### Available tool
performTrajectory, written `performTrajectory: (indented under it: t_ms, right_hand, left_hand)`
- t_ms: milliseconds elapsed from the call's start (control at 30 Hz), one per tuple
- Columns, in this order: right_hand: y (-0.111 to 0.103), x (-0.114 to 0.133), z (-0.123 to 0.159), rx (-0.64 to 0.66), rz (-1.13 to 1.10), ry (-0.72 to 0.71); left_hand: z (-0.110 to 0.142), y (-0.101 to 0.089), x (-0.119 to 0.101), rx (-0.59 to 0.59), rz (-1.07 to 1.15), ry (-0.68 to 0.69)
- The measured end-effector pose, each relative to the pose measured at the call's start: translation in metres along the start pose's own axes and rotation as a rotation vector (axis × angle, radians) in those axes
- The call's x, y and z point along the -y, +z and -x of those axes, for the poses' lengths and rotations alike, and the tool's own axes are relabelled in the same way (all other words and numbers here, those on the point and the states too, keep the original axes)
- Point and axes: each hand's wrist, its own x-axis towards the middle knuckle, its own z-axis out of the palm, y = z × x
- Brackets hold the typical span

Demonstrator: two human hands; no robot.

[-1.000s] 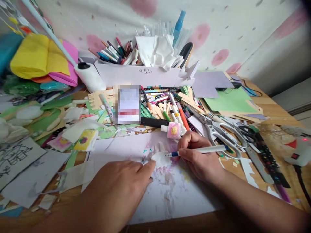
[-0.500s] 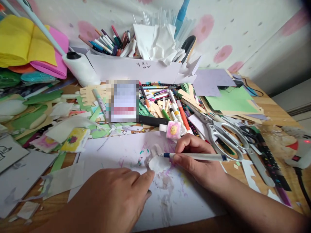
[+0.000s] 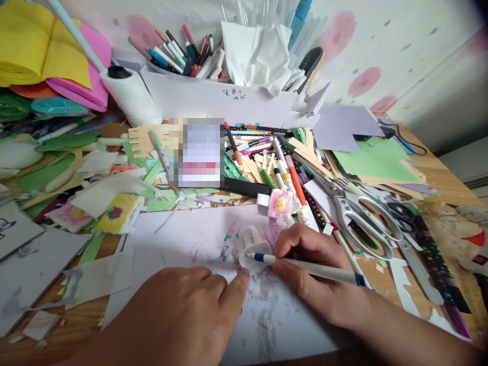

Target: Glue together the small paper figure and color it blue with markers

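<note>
In my right hand (image 3: 316, 274) is a white felt-tip pen (image 3: 320, 269) with blue bands, pinched between thumb and fingers. Its tip points left and rests on or just above a small rounded white paper cutout (image 3: 257, 256) with a tab at its top. My left hand (image 3: 183, 300) lies palm down, its index finger stretched out to the cutout's lower left edge and the other fingers bent. Beneath both hands is a white paper sheet (image 3: 171, 234) smudged with pink, grey and green. Just beyond my right hand sits a small pink square with a yellow face (image 3: 280, 204).
Silver scissors (image 3: 366, 218) lie to the right, with several markers (image 3: 293, 180) behind my hand. A phone with a blurred screen (image 3: 202, 152) stands at the back, before a white box (image 3: 229, 107) of pens and tissues. Paper scraps (image 3: 99, 279) cover the left side.
The pen tip has moved left across the cutout, and its rear end has tilted lower. My left index finger stays at the cutout's edge. The whole view has shifted slightly.
</note>
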Motion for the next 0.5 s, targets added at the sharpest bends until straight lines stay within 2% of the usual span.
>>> performTrajectory:
  t_ms: [500]
  right_hand:
    - [-0.0018, 0.0002, 0.0003, 0.053, 0.008, 0.029]
  left_hand:
    - [0.002, -0.0017, 0.0004, 0.066, 0.026, -0.008]
